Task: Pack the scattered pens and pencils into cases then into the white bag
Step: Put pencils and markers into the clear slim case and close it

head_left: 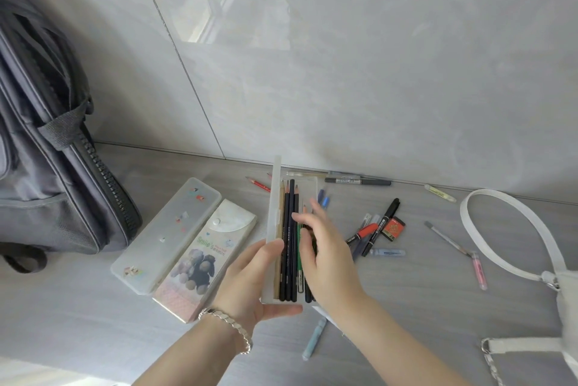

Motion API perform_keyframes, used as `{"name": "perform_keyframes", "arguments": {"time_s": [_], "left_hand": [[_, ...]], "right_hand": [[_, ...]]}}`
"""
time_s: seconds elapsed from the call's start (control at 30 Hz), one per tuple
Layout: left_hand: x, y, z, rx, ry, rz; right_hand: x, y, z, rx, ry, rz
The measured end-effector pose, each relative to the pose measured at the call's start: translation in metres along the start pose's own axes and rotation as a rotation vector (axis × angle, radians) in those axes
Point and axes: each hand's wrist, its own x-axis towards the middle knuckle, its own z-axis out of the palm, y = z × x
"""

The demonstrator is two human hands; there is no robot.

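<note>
open case (308,189): translucent, mid-table (93,307), long axis pointing away from the person. Its lid (276,195) stands up along the left side.
Inside, left half: a row of pencils (289,229), mostly dark plus one wood-coloured, tips pointing away.

left hand (250,279): grips the near-left corner of the open case, thumb along the near end, fingers curled up against the lid edge. There is a bracelet (231,326) on that wrist.
right hand (328,260): over the right half of the open case, fingers bent down onto a green pencil (299,242) and dark sticks there. Can't tell whether it pinches them or only touches.

Everything else, relative to the open case:
- left, near: frosted case (165,235) with stickers and printed case (203,260), both closed, side by side and touching
- just beyond the lid, left: red pencil (259,184)
- beyond the far end, along the wall: grey marker (359,181)
- right, near: loose pile with black marker (381,226), red-capped pen (364,231) and small red box (394,227)
- near side, by the right forearm: blue pen (314,338)
- far right: white bag (569,307) at the frame edge, its strap (513,207) looped on the table; pink pen (480,270) lies between the pile and the bag
- far left: grey backpack (47,166), well apart
</note>
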Motion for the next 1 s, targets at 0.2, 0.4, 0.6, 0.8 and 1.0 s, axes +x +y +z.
{"name": "perform_keyframes", "arguments": {"time_s": [0.2,0.4,0.6,0.8,1.0], "left_hand": [[0.004,0.004,0.000,-0.041,0.031,-0.027],[0.015,0.011,-0.011,-0.012,0.126,-0.005],[0.028,0.011,-0.019,0.034,0.199,0.008],[0.030,0.008,-0.020,0.064,0.212,-0.011],[0.029,0.003,-0.026,0.059,0.224,-0.033]], "right_hand": [[0.006,0.014,0.005,0.177,0.035,0.092],[0.025,0.051,-0.026,-0.107,0.060,0.278],[0.020,0.072,-0.054,-0.495,-0.570,0.057],[0.007,0.074,-0.029,-0.770,-0.805,-0.132],[0.019,0.073,-0.028,-0.799,-0.818,-0.194]]}}
